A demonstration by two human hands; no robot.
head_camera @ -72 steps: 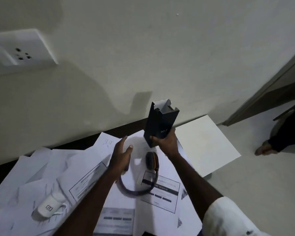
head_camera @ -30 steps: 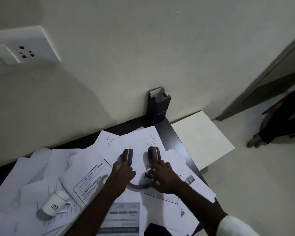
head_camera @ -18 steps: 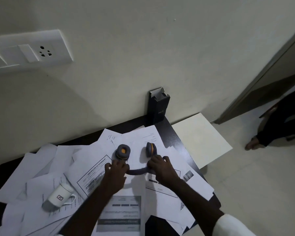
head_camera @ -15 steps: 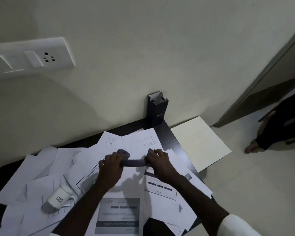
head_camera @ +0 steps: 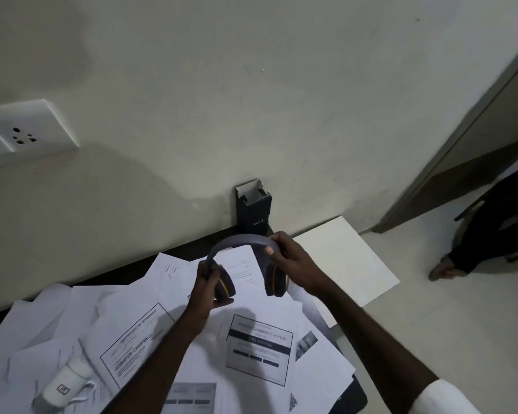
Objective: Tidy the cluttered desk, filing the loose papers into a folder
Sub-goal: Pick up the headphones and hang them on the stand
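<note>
A dark desk covered with loose papers

The papers lie in a messy heap and hide most of the desk top. A white mug lies on its side on the papers at the left. A black box stands upright at the back edge, against the wall. A cream board lies beside the desk on the right.

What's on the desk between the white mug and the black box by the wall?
In the head view, only overlapping loose papers lie between mug and box.
</note>
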